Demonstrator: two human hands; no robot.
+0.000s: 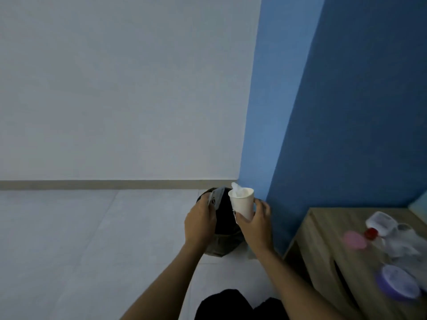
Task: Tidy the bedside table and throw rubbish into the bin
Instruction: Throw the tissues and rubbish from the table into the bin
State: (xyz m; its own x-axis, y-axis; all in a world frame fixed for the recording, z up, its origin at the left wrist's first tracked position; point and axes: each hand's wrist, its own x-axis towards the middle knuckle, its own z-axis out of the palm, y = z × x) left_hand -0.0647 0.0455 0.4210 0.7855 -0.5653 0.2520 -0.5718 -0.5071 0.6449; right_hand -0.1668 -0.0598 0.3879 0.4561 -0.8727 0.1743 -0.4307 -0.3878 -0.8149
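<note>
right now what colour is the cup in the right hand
White: the paper cup is plain white, seen best in the head view.

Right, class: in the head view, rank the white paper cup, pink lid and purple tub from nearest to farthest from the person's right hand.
1. white paper cup, held in the right hand.
2. pink lid, left part of the bedside table.
3. purple tub, farther right, near the table's front.

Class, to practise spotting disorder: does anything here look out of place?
The cup, tilted in the right hand over the bin, has tissue stuffed in it; the left hand holds a packet there. On the table, clear plastic items lie jumbled, blurred.
</note>
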